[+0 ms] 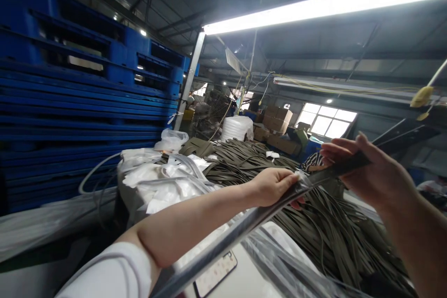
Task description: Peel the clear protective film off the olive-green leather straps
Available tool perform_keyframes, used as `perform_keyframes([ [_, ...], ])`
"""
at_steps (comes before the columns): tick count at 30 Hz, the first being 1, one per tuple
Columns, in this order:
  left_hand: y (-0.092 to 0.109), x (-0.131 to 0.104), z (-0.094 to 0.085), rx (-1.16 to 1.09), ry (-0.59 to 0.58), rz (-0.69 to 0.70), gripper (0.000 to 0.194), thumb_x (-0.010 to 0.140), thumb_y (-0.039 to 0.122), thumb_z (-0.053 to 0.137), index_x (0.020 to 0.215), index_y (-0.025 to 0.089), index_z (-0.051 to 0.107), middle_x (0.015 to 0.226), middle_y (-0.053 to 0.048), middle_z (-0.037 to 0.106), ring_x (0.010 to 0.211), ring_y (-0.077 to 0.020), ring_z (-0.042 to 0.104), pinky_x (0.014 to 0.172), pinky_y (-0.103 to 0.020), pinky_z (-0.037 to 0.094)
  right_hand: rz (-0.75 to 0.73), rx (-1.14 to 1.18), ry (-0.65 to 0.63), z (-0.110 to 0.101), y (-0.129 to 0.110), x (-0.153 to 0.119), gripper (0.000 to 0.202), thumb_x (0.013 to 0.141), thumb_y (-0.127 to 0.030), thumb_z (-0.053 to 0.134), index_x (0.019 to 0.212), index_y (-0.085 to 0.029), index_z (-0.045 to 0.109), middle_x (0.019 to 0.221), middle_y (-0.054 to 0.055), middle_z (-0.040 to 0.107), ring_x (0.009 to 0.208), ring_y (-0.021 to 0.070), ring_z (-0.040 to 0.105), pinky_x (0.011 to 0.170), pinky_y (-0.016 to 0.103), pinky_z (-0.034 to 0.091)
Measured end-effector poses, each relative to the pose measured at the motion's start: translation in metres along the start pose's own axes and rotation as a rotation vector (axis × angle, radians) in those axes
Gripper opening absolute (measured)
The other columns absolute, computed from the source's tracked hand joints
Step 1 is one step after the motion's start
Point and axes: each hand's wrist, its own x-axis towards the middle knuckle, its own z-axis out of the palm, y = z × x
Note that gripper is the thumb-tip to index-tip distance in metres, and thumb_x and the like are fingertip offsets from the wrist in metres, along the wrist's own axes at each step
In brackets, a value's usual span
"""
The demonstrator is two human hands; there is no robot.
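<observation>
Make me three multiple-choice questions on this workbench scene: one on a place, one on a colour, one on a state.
1. Where do the stacked pallets stand?
A. at the left
B. at the right
C. overhead

2. What colour are the pallets?
A. red
B. blue
C. yellow

3. What is the left hand doing?
A. hanging free
B. resting flat on the table
C. closed on the long strip

Answers:
1 A, they fill the left side.
2 B, they are plainly blue.
3 C, its grip closes on the clear-sleeved strip, which the right hand also holds, above the pile of olive strips.
</observation>
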Motion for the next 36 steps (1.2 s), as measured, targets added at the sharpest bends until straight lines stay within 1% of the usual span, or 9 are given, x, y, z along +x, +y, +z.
perform_keyframes([
  [3, 0.002, 0.003, -0.001, 0.003, 0.070, 0.101, 0.068, 0.065, 0.078, 0.068, 0.081, 0.013, 0.058, 0.067, -0.002, 0.068, 0.052, -0.0127, 0.064, 0.053, -0.023, 0.052, 0.113, -0.073, -0.052, -0.001, -0.010, 0.005, 0.031, 0.091, -0.043, 0.056, 0.099, -0.022, 0.078, 0.102, 0.009, 0.077, 0.097, 0.0202, 0.071, 0.083, 0.026, 0.057],
  [7, -0.003, 0.007, -0.001, 0.021, 0.118, 0.109, 0.070, 0.065, 0.081, 0.065, 0.086, 0.014, 0.058, 0.068, -0.002, 0.067, 0.053, -0.0137, 0.064, 0.052, -0.024, 0.051, 0.202, -0.099, -0.224, 0.010, 0.014, -0.002, 0.043, 0.093, -0.054, 0.052, 0.107, -0.020, 0.076, 0.111, 0.010, 0.074, 0.107, 0.0249, 0.067, 0.092, 0.035, 0.055],
  [13, -0.009, 0.012, -0.004, 0.103, 0.129, 0.128, 0.070, 0.071, 0.081, 0.059, 0.085, 0.012, 0.061, 0.068, -0.002, 0.066, 0.055, -0.0146, 0.063, 0.053, -0.025, 0.052, 0.142, -0.148, -0.337, 0.027, 0.054, -0.018, 0.049, 0.082, -0.060, 0.069, 0.112, -0.022, 0.074, 0.070, 0.002, 0.066, 0.064, 0.0180, 0.059, 0.060, 0.030, 0.052],
  [18, -0.012, 0.013, -0.002, 0.131, 0.117, 0.057, 0.068, 0.072, 0.080, 0.059, 0.086, 0.014, 0.059, 0.071, -0.003, 0.067, 0.056, -0.0145, 0.063, 0.054, -0.025, 0.051, 0.014, -0.048, -0.111, 0.015, 0.040, -0.003, 0.052, 0.082, -0.063, 0.066, 0.114, -0.024, 0.073, 0.103, 0.008, 0.074, 0.106, 0.0248, 0.064, 0.088, 0.032, 0.052],
  [24, 0.000, 0.029, 0.002, 0.188, 0.084, 0.140, 0.061, 0.079, 0.073, 0.058, 0.086, 0.013, 0.061, 0.072, -0.004, 0.067, 0.057, -0.0152, 0.065, 0.055, -0.026, 0.053, 0.105, -0.118, -0.250, 0.028, 0.048, -0.014, 0.058, 0.081, -0.065, 0.067, 0.118, -0.022, 0.071, 0.073, 0.002, 0.068, 0.058, 0.0154, 0.055, 0.051, 0.028, 0.047],
  [26, 0.002, 0.031, 0.004, 0.168, 0.069, 0.127, 0.060, 0.080, 0.072, 0.058, 0.085, 0.013, 0.059, 0.071, -0.003, 0.067, 0.054, -0.0142, 0.064, 0.052, -0.024, 0.052, 0.060, -0.101, -0.164, 0.027, 0.047, -0.013, 0.058, 0.076, -0.061, 0.074, 0.116, -0.020, 0.070, 0.073, 0.002, 0.069, 0.058, 0.0155, 0.056, 0.052, 0.027, 0.048],
  [30, -0.003, 0.028, 0.008, 0.133, 0.067, 0.075, 0.060, 0.078, 0.074, 0.059, 0.083, 0.014, 0.057, 0.068, -0.003, 0.067, 0.049, -0.0129, 0.061, 0.047, -0.023, 0.049, -0.237, -0.023, 0.201, 0.007, 0.030, 0.005, 0.049, 0.069, -0.047, 0.085, 0.108, -0.024, 0.066, 0.081, 0.003, 0.074, 0.074, 0.0191, 0.069, 0.067, 0.028, 0.055],
  [33, -0.008, 0.029, 0.009, 0.150, 0.065, 0.066, 0.060, 0.078, 0.075, 0.058, 0.083, 0.015, 0.057, 0.069, -0.003, 0.067, 0.048, -0.0130, 0.061, 0.045, -0.023, 0.048, -0.365, -0.062, 0.271, -0.004, 0.020, 0.014, 0.049, 0.071, -0.039, 0.085, 0.114, -0.028, 0.065, 0.079, 0.000, 0.072, 0.072, 0.0189, 0.070, 0.067, 0.029, 0.055],
  [36, -0.010, 0.036, 0.008, 0.167, 0.062, 0.089, 0.061, 0.079, 0.075, 0.056, 0.085, 0.014, 0.057, 0.071, -0.003, 0.068, 0.048, -0.0135, 0.062, 0.044, -0.023, 0.048, -0.373, -0.177, 0.272, -0.004, 0.021, 0.011, 0.040, 0.073, -0.045, 0.082, 0.106, -0.026, 0.070, 0.073, 0.000, 0.070, 0.068, 0.0205, 0.069, 0.065, 0.032, 0.056],
])
